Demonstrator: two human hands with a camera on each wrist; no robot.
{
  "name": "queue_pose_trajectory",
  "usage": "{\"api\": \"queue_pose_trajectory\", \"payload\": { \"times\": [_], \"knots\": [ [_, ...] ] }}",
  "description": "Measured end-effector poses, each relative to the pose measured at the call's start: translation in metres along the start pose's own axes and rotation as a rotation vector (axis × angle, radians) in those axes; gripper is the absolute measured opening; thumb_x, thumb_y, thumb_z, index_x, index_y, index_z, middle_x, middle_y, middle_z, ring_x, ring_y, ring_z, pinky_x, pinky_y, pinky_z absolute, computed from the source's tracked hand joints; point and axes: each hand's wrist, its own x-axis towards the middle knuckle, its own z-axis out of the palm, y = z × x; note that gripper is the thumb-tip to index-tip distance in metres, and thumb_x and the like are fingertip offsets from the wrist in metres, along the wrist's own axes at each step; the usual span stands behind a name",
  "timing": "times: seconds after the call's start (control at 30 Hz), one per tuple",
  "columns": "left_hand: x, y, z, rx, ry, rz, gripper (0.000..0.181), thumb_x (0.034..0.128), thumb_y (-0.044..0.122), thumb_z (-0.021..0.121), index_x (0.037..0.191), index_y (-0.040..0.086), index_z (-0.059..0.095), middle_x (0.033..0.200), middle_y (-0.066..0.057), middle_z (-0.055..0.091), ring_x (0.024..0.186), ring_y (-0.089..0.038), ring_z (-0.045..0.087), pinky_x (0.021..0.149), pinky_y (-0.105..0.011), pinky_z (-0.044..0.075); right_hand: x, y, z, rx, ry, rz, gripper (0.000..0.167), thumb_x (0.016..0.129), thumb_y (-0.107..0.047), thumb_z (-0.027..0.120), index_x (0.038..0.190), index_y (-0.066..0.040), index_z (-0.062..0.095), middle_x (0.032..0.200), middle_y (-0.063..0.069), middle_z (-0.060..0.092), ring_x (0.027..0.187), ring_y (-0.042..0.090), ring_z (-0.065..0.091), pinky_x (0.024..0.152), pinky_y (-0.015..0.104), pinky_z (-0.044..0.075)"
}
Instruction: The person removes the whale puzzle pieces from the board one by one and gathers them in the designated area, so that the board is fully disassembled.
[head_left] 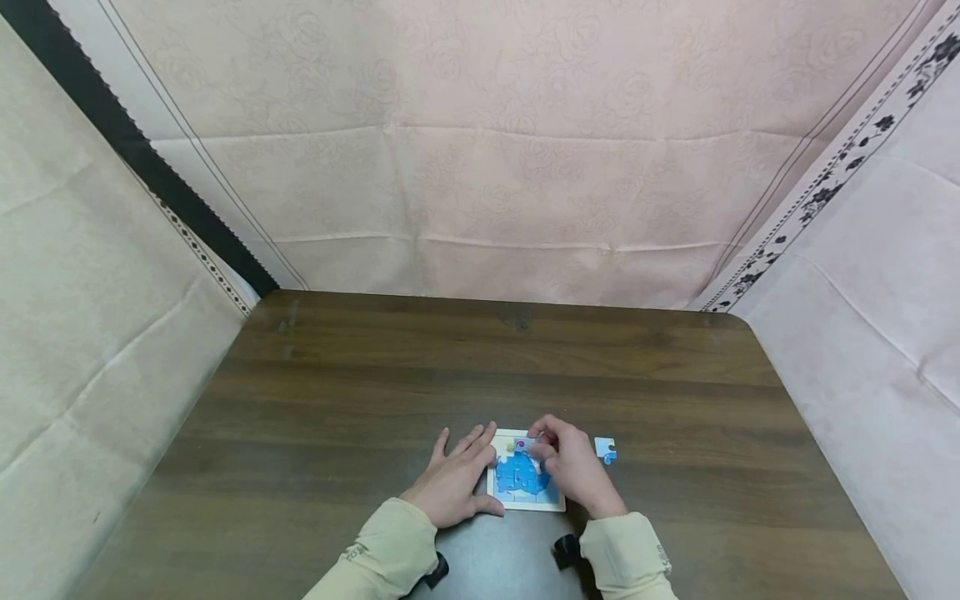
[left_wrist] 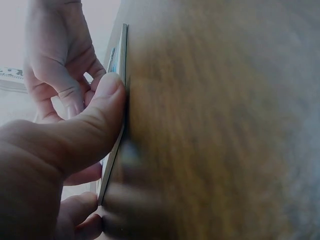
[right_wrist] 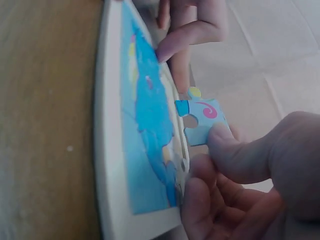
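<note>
A framed jigsaw puzzle [head_left: 525, 505] with a blue picture and a pale border lies on the table near me. My left hand [head_left: 453, 490] rests against its left side, fingers spread, the thumb by the near edge. Between thumb and fingers, my right hand [head_left: 576, 468] pinches a light blue puzzle piece [right_wrist: 200, 132] with a pink swirl and a yellow knob. In the right wrist view this piece is tilted up over the frame [right_wrist: 111, 130]. The right fingers hide part of the puzzle's upper right in the head view.
One loose puzzle piece [head_left: 603, 447], blue and white, lies on the wooden table [head_left: 420, 367] just right of my right hand. Pale patterned cloth [head_left: 525, 183] hangs behind the table and along both sides. A grey patch [head_left: 510, 554] shows below the puzzle.
</note>
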Motion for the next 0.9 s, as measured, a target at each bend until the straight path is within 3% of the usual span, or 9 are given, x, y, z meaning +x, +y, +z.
{"api": "queue_pose_trajectory", "payload": {
  "times": [0.23, 0.5, 0.6, 0.7, 0.77, 0.9],
  "knots": [
    [0.000, 0.000, 0.000, -0.002, 0.004, -0.001, 0.049, 0.0780, 0.063, 0.069, 0.104, 0.023, 0.055, 0.160, -0.003, 0.021, 0.147, -0.024, 0.019, 0.110, -0.067, 0.006, -0.002, 0.004, -0.003, 0.086, 0.055, 0.044, 0.009, 0.094, -0.014, 0.065, 0.098, -0.022, 0.068, 0.084, 0.001, 0.058, 0.078, 0.021, 0.054, 0.070, 0.031, 0.048],
    [0.001, 0.000, 0.000, -0.017, 0.006, -0.006, 0.051, 0.0773, 0.061, 0.070, 0.108, 0.023, 0.055, 0.160, -0.002, 0.022, 0.147, -0.023, 0.020, 0.110, -0.067, 0.006, -0.005, 0.007, -0.007, 0.141, 0.079, 0.022, 0.012, 0.093, -0.013, 0.067, 0.097, -0.022, 0.073, 0.081, 0.002, 0.059, 0.074, 0.022, 0.054, 0.064, 0.030, 0.048],
    [0.001, 0.000, 0.000, -0.049, 0.017, -0.017, 0.072, 0.0760, 0.060, 0.073, 0.129, 0.017, 0.051, 0.155, 0.000, 0.036, 0.146, -0.022, 0.021, 0.111, -0.065, 0.005, -0.006, 0.008, -0.007, 0.129, 0.082, 0.022, 0.012, 0.092, -0.013, 0.068, 0.098, -0.022, 0.074, 0.081, 0.000, 0.060, 0.074, 0.021, 0.054, 0.063, 0.029, 0.048],
    [0.001, 0.000, 0.000, -0.072, 0.025, -0.035, 0.100, 0.0746, 0.059, 0.074, 0.150, 0.011, 0.031, 0.143, 0.005, 0.049, 0.146, -0.020, 0.021, 0.112, -0.064, 0.005, -0.006, 0.009, -0.007, 0.154, 0.092, 0.030, 0.010, 0.091, -0.014, 0.069, 0.099, -0.020, 0.073, 0.082, 0.001, 0.061, 0.074, 0.021, 0.055, 0.064, 0.029, 0.050],
    [0.001, 0.000, 0.000, -0.073, 0.029, -0.041, 0.111, 0.0739, 0.059, 0.075, 0.155, 0.009, 0.019, 0.136, 0.008, 0.055, 0.146, -0.019, 0.022, 0.112, -0.063, 0.005, -0.007, 0.009, -0.008, 0.183, 0.101, 0.039, 0.008, 0.091, -0.015, 0.070, 0.099, -0.017, 0.071, 0.083, 0.002, 0.062, 0.074, 0.021, 0.056, 0.065, 0.028, 0.051],
    [0.001, 0.000, 0.000, -0.068, 0.033, -0.041, 0.113, 0.0732, 0.059, 0.076, 0.155, 0.009, 0.017, 0.136, 0.007, 0.055, 0.146, -0.019, 0.021, 0.113, -0.062, 0.005, -0.011, 0.009, -0.014, 0.192, 0.110, 0.060, 0.008, 0.090, -0.016, 0.071, 0.097, -0.014, 0.070, 0.085, 0.003, 0.063, 0.073, 0.021, 0.055, 0.064, 0.027, 0.051]
  ]
}}
